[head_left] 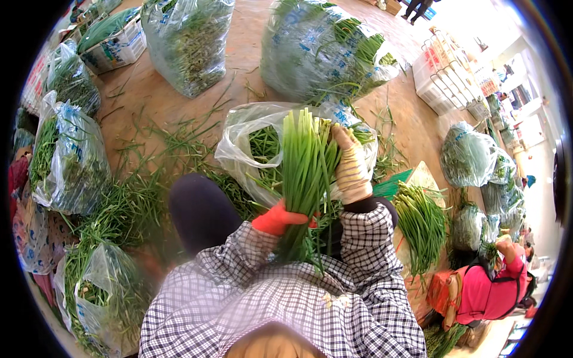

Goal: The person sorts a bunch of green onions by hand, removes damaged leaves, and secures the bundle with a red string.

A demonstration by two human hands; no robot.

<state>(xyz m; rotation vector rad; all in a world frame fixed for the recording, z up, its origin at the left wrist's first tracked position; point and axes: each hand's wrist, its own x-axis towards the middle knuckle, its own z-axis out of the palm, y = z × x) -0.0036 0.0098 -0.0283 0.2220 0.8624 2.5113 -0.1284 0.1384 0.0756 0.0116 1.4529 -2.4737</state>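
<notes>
My left hand (283,219), in a red glove, is wrapped round the lower, leafy part of a bunch of garlic chives (303,158). The bunch stands upright before my chest, pale stalk ends up. At its upper right edge is my right hand (352,161), in a yellowish striped glove with bare fingertips. Its fingers are pressed together on the stalk ends; small brownish bits show there, and the thumb is hidden. Behind the bunch lies an opened clear plastic bag (242,137) with more chives inside. Another pile of chives (421,227) rests on a board to my right.
Large filled plastic bags (325,56) stand ahead, with more bags (71,158) along the left. Loose leaves (128,206) litter the brown floor. A white crate (439,74) stands at the far right. A person in pink (492,289) sits to my right, near more bags (468,155).
</notes>
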